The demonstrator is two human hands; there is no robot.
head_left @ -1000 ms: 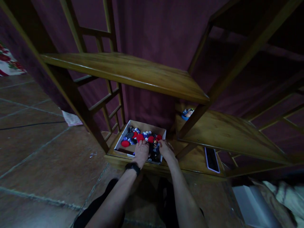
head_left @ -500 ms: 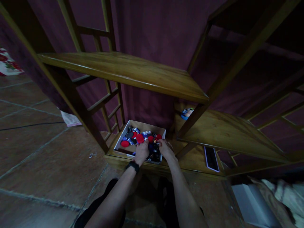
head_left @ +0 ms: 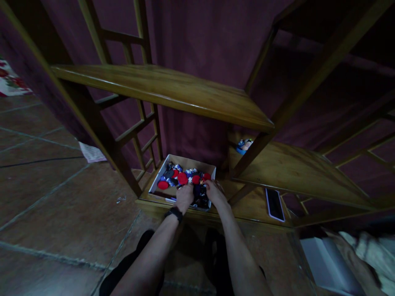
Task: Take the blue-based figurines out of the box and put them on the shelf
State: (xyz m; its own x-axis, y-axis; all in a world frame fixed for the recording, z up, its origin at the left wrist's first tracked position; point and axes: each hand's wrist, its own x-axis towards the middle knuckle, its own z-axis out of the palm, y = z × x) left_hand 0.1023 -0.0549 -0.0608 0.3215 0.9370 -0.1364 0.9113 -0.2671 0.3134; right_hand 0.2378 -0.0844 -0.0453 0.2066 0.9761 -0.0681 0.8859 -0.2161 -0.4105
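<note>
Small figures point(head_left: 182, 178) already in box point(head_left: 185, 161) on low shelf point(head_left: 247, 206), unevenly spread; front-left corner bare. Left hand point(head_left: 184, 196) over front wall, right hand point(head_left: 215, 192) over right; fingers bent, too dim to tell any grip.

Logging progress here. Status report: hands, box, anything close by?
Left hand over near side of open box, right hand at its right edge; grips unclear. Box holds small items, some red. Shelf board above, phone off to the right.
</note>
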